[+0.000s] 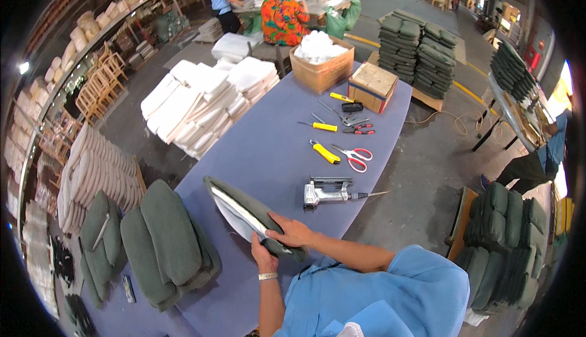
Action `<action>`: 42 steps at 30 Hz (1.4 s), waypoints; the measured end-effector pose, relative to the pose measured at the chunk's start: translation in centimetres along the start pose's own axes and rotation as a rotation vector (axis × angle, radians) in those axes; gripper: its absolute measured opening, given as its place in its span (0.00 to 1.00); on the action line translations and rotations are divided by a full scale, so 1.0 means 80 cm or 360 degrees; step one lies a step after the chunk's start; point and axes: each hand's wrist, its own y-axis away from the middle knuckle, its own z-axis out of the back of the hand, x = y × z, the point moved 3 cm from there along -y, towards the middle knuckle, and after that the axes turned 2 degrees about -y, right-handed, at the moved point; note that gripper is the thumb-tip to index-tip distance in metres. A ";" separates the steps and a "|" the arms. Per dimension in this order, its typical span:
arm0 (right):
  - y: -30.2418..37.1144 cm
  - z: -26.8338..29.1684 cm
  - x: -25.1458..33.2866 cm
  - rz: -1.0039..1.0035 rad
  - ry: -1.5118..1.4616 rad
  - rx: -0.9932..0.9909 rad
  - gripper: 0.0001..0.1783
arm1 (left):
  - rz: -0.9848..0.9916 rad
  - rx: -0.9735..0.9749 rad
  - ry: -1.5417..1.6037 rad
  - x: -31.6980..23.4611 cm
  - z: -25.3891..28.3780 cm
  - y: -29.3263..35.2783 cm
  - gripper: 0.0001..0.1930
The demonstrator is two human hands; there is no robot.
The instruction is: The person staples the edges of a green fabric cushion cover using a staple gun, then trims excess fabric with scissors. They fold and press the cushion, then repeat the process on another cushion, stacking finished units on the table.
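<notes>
A dark green seat cushion (259,213), with a white opening along its side and a pale underside, is tilted up on edge over the blue-grey table (278,148). My left hand (264,256), a watch on its wrist, grips the near end of the cushion from below. Over the top edge lies my right hand (291,231), its fingers bent onto the white strip at the opening. To the right of the cushion lies a silver staple gun (326,193). Farther back are red-handled scissors (355,159) and a yellow cutter (325,152).
Green cushions (165,245) are piled at the table's left. Pliers (359,129), a yellow-handled screwdriver (320,126) and two cardboard boxes (372,86) occupy the far end. White foam pads (207,102) are stacked beyond the left edge. Other people work in the background.
</notes>
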 end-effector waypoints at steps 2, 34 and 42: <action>0.001 0.020 0.017 -0.0150 0.0089 0.0160 0.48 | 0.0075 -0.0045 0.0110 -0.009 -0.033 0.017 0.28; -0.167 0.261 -0.233 -0.0164 0.0635 -0.0547 0.31 | -0.0213 -0.0687 -0.0736 0.025 -0.058 0.032 0.23; -0.188 0.268 -0.265 -0.0459 0.1031 -0.0350 0.33 | -0.0406 -0.0459 -0.1590 -0.053 -0.094 0.046 0.20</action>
